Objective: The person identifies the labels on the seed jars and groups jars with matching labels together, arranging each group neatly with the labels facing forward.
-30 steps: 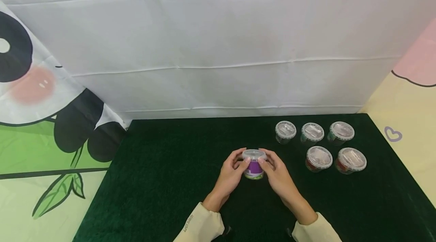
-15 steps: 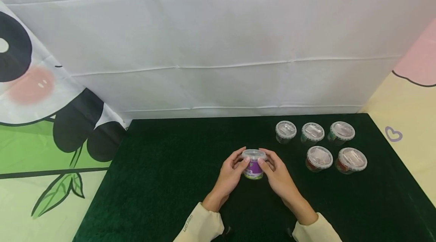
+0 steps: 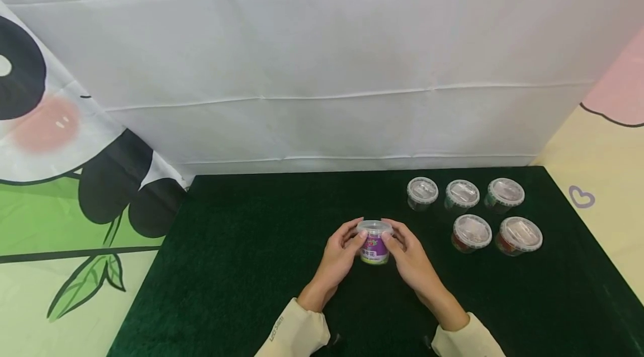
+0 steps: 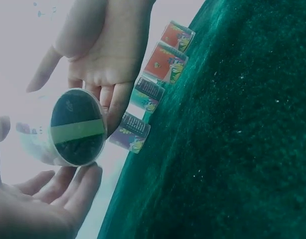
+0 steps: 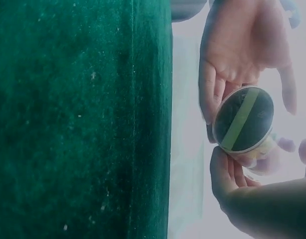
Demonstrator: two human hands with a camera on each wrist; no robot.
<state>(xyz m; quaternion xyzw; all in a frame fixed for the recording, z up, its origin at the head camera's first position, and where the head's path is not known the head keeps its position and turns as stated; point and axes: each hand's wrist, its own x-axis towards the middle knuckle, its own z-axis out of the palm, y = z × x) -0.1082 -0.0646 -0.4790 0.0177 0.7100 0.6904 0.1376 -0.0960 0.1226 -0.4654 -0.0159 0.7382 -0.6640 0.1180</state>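
Observation:
Both hands hold a small clear plastic tub (image 3: 374, 246) with a purple label and a translucent lid, upright and raised off the cloth. My left hand (image 3: 339, 256) grips its left side, thumb on the front near the lid. On the opposite side, my right hand (image 3: 415, 265) grips it the same way. White characters and a flower picture show on the label between the thumbs. From below, the left wrist view shows the tub's dark base (image 4: 77, 144) crossed by a pale green strip. The fingertips behind the tub are partly hidden in the head view.
Several similar lidded tubs stand at the right of the table in two rows, among them a back one (image 3: 422, 192) and a red-labelled front one (image 3: 520, 234). Dark green cloth (image 3: 241, 256) covers the table. A white sheet (image 3: 322, 66) hangs behind.
The held tub has turned in the fingers: its label went from mostly plain purple to showing characters and a flower picture. Both hands stay in nearly the same place.

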